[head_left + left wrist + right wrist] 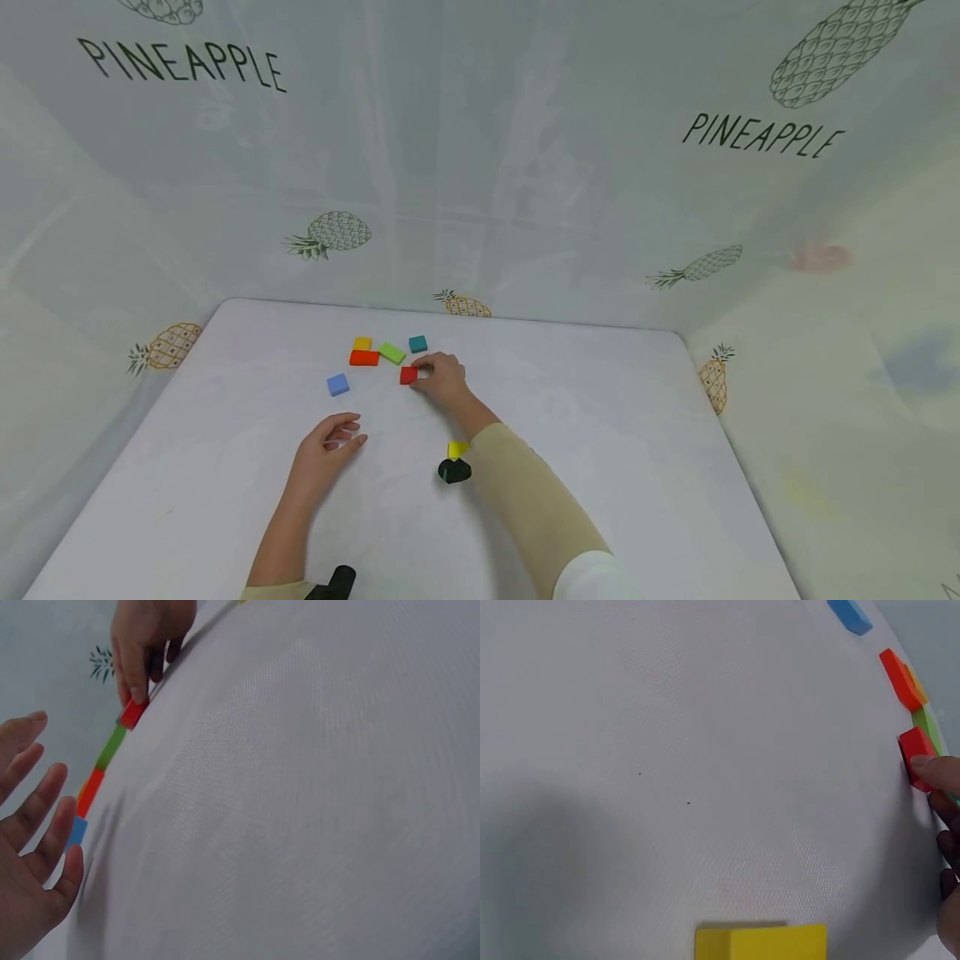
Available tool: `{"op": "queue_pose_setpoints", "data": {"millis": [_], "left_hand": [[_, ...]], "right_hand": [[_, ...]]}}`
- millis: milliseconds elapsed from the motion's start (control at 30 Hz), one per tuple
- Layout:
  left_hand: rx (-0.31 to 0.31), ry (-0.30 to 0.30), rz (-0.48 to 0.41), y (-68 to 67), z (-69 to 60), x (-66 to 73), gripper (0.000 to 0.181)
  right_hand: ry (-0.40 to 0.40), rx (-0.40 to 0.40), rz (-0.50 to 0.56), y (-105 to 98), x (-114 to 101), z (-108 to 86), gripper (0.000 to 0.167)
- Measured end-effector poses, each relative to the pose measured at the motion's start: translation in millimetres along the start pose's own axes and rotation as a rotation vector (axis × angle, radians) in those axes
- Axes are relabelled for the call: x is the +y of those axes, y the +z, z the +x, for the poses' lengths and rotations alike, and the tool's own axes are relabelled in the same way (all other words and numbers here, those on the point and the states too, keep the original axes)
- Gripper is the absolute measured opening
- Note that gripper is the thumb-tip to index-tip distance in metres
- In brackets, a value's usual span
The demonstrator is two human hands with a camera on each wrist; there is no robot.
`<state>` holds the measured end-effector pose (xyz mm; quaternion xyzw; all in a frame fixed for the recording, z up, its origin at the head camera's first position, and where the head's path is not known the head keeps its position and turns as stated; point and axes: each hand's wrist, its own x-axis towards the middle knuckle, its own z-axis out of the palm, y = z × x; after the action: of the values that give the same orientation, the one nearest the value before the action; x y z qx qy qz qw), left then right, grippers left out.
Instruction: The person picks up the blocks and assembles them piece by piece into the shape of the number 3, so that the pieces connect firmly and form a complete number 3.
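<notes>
My right hand [444, 382] pinches a red block [408, 375] between thumb and fingers, low over the white table. In the right wrist view the thumb lies on the face of that red block [916, 756]. Just beyond it are a green block [392, 353] and a teal block [417, 343]. An orange-red block [363, 358] lies against a yellow-orange block [362, 343]. My left hand [324, 454] holds nothing, its fingers loosely bent above the table, nearest to a blue block [338, 384]. The left wrist view shows this left hand [34, 855] with fingers spread.
A yellow block [457, 450] lies by the right forearm, near a black wrist-camera piece [454, 472]. Another black piece [335, 583] is at the left wrist. The white table [600, 417] ends before a hanging sheet printed with pineapples [468, 307].
</notes>
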<state>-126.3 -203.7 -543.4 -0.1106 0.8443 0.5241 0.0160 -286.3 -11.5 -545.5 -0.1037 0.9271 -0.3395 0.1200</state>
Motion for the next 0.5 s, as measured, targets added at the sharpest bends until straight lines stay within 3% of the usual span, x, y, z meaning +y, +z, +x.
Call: {"op": "queue_pose_setpoints", "data": {"millis": [233,500], "left_hand": [[-0.030,-0.006,0.001,6.8,-3.6,4.0,0.042],[-0.069,0.023,0.008,16.1,-6.3,11.7,0.042]], "right_hand": [[0.035,-0.018,0.038,-5,5,-13.3,0.029],[0.025,0.019,0.146,-18,8,-33.8,0.027]]}}
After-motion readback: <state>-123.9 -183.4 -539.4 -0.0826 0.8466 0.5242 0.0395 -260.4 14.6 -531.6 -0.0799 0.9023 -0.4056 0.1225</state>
